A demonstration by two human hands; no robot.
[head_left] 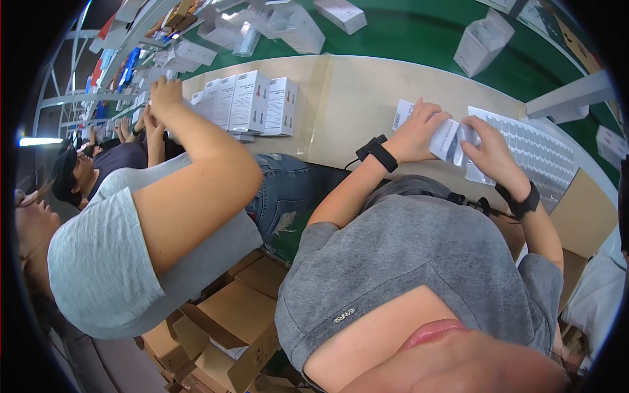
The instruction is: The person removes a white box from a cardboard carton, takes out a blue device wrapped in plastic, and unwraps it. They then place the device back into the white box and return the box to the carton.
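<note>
My left hand (419,134) and my right hand (490,152) meet over the beige worktable (354,105), and together they grip a small white box (451,139). Each wrist carries a black band. A white barcode label (401,115) lies just beyond my left hand. Under my right hand, stretching to the right, lies a white sheet of small stickers (540,152). My grey shirt fills the lower middle of the view.
A co-worker in a grey shirt (111,262) on my left reaches an arm toward a row of upright white boxes (252,101). A green conveyor belt (406,33) behind the table carries more white boxes. Brown cardboard cartons (229,321) are stacked below. More people work farther left.
</note>
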